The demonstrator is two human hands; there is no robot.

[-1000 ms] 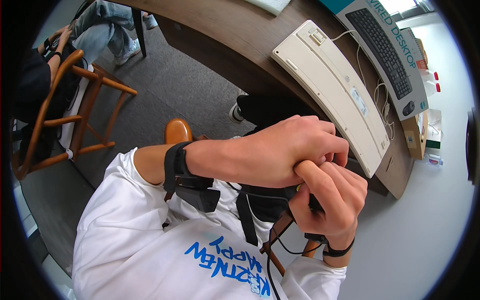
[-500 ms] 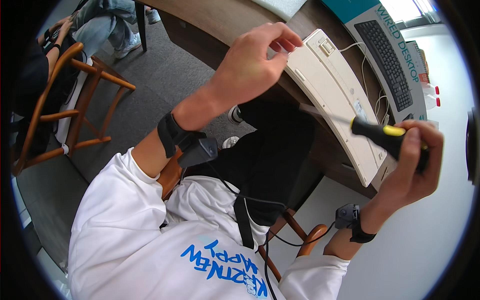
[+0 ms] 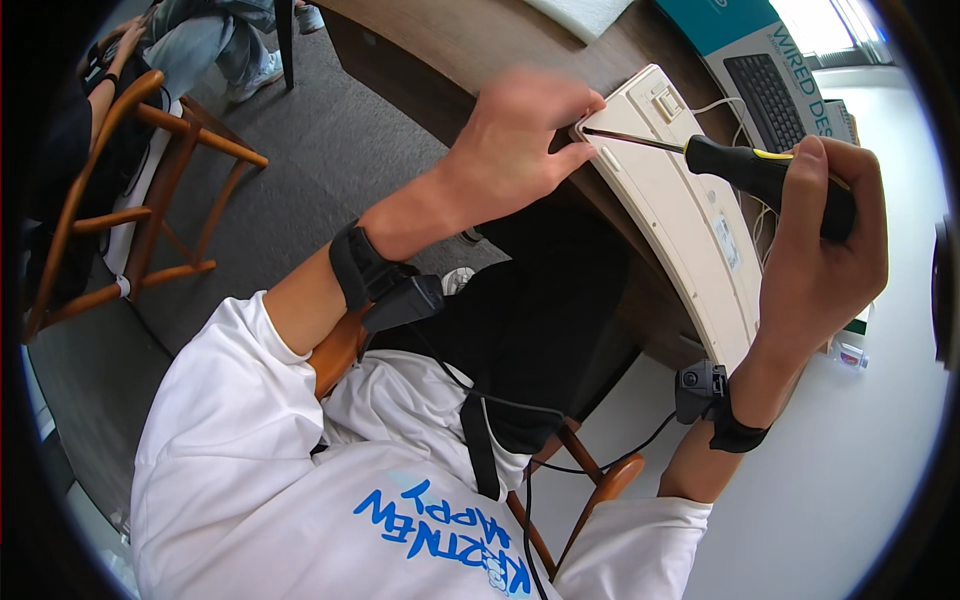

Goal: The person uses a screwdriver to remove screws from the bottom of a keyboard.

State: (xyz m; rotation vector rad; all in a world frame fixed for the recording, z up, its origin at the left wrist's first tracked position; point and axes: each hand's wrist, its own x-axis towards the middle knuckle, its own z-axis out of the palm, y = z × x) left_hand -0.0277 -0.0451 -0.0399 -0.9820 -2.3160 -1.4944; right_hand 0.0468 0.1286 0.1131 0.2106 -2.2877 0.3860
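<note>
A cream-coloured keyboard (image 3: 672,205) lies underside up along the desk edge. My left hand (image 3: 515,150) is at its far-left corner, thumb and finger closed around that corner; the other fingers are blurred. In my right hand (image 3: 825,255) is a screwdriver (image 3: 738,170) with a black and yellow handle, held almost level above the keyboard. Its thin shaft points left, and the tip is at the same corner, between the left thumb and finger. Whether the tip sits in a screw is too small to tell.
Behind the keyboard stand a teal and grey keyboard box (image 3: 765,85) and a pale cable (image 3: 735,103). A white foam-like slab (image 3: 585,15) lies on the brown desk (image 3: 420,45). At left, another person sits near a wooden chair (image 3: 190,150). A small bottle (image 3: 850,355) is at right.
My right hand has moved up and away, bringing the screwdriver tip left to the keyboard's corner. The left thumb and finger have come onto that corner.
</note>
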